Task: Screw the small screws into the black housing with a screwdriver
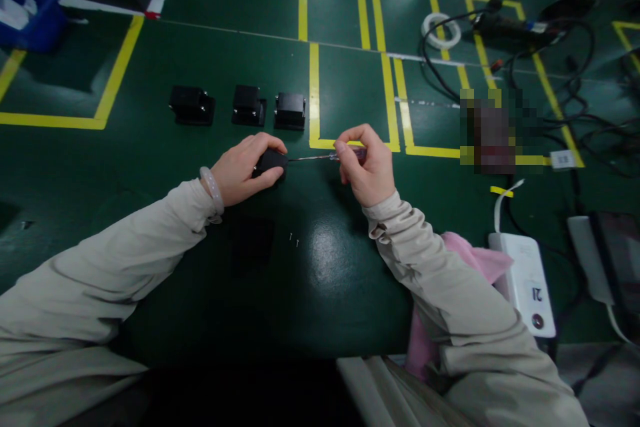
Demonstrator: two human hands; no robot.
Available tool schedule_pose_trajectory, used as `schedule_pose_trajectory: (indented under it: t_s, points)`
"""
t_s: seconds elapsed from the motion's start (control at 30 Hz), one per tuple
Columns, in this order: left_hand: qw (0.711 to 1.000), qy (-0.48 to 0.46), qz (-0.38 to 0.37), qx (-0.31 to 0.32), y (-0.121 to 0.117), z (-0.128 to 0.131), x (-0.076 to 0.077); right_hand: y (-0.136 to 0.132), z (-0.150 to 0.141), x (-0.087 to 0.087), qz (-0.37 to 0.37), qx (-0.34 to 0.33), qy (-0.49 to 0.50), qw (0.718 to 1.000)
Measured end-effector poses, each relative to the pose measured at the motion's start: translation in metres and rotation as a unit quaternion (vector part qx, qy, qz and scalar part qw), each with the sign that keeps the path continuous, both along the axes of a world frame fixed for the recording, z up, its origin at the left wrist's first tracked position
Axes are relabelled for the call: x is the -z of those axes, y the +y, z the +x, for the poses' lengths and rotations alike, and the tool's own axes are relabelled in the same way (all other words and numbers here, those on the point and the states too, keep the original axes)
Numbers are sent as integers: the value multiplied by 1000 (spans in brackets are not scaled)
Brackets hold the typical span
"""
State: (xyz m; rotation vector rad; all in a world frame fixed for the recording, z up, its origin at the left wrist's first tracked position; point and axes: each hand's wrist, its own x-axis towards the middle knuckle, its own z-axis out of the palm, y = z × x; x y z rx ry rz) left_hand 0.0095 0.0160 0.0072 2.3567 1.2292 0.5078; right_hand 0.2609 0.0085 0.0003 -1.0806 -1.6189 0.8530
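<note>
Sleeves (110, 257) extend, left grip (241, 168) half-closed around block (271, 159), right grip (371, 165) closed on screwdriver (332, 157).

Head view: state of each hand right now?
Left hand: closed, holding a black block.
Right hand: closed, holding a screwdriver pointed toward that block.

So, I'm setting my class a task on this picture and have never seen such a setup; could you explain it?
There is no robot here: a head-worn camera looks forward and down at a person's own hands. The left hand holds a small black part; the right hand grips a screwdriver pointing at it. On the green surface, three black blocks stand in a row beyond the left hand. Nearer the person lie what look like two small screws. Yellow tape marks out rectangles.
</note>
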Motion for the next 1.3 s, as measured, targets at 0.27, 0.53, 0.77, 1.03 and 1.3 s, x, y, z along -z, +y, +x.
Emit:
schedule_pose_trajectory:
  t_s: [0.27,0.53,0.77,1.03,1.3]
  points:
    - [1000,3,-5,4,-1,2,-3,1,0,3,4,-11,9,1000]
    - [1000,1,5,1,0,1,0,2,0,3,12,-8,0,1000]
    - [1000,-5,2,3,-1,1,-1,1,0,3,-16,-14,6,1000]
    - [1000,1,-12,-7,-1,2,-1,4,2,3,-40,-13,21,999]
    - [1000,5,-16,-5,-1,3,-4,4,1,5,-29,-12,32,999]
